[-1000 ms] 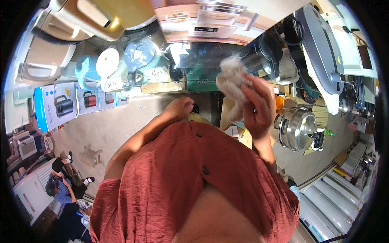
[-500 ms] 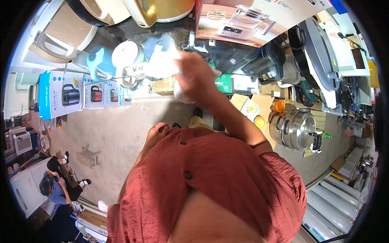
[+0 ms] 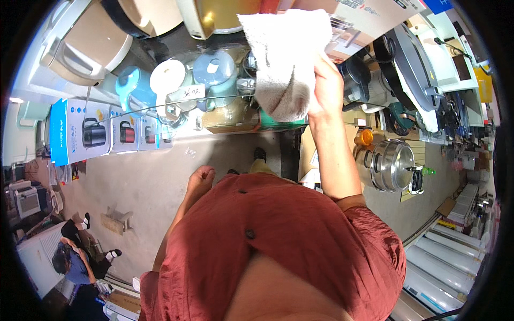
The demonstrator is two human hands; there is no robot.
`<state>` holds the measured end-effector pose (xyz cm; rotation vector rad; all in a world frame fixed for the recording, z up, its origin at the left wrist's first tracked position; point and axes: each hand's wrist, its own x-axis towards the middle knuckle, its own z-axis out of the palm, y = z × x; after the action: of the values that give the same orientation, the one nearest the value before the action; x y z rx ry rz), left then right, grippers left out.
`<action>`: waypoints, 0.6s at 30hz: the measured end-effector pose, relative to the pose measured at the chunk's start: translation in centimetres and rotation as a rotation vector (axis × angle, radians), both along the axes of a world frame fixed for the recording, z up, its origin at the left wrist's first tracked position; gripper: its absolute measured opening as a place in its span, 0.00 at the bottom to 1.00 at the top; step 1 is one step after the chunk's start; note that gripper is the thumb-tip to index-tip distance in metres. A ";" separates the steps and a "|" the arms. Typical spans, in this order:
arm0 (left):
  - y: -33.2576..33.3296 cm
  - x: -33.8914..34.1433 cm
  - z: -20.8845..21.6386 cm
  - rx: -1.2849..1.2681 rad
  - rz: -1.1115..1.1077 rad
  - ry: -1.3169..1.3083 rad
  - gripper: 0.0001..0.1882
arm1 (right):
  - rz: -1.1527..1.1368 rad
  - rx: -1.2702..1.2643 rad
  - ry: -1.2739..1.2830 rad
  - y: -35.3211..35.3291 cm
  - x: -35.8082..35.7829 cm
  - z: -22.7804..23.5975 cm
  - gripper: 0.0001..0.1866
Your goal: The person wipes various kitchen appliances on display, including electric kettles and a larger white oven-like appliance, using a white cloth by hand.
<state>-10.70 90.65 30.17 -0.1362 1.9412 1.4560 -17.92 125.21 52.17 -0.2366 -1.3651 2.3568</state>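
A white cloth (image 3: 289, 59) with a greyish smudged patch hangs from my right hand (image 3: 327, 88), raised over the glass counter (image 3: 142, 115). My fingers close on its right side, and most of them are hidden behind it. Low beside my body, my left hand (image 3: 201, 179) has its fingers curled in and shows nothing in them. Left of the cloth are a blue-lidded kettle (image 3: 214, 69), a white-lidded jug (image 3: 168, 77) and a light blue jug (image 3: 131, 88). The cloth covers part of a printed carton (image 3: 369, 21) behind it.
Beige kettles (image 3: 88, 45) stand at the far left, a gold kettle (image 3: 225, 21) at the far middle. Boxed kettles (image 3: 96, 131) line the counter's front. Right are a steel pot (image 3: 393, 166) and an orange jar (image 3: 364, 137). A person (image 3: 75, 259) sits lower left, near a small stool (image 3: 116, 221).
My right hand has moved right and away from the counter's glass, lifting the cloth, which now hangs spread out. My left hand has shifted slightly left and down.
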 end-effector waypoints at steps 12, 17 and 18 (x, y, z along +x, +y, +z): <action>-4.7 3.8 -2.1 -0.155 0.169 0.099 0.08 | -0.109 1.780 -0.089 -5.3 -1.8 -4.4 0.38; -4.4 4.8 -1.8 -0.087 0.217 0.097 0.09 | -0.057 1.585 0.408 -12.2 -7.4 -6.3 0.33; -4.1 4.8 -1.6 -0.103 0.192 0.128 0.10 | 0.073 1.580 0.358 -14.3 -8.4 -6.4 0.33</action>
<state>-5.88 86.54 28.60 -0.2903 2.1578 1.5188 -26.33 110.93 45.75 0.6418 -2.4601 0.6976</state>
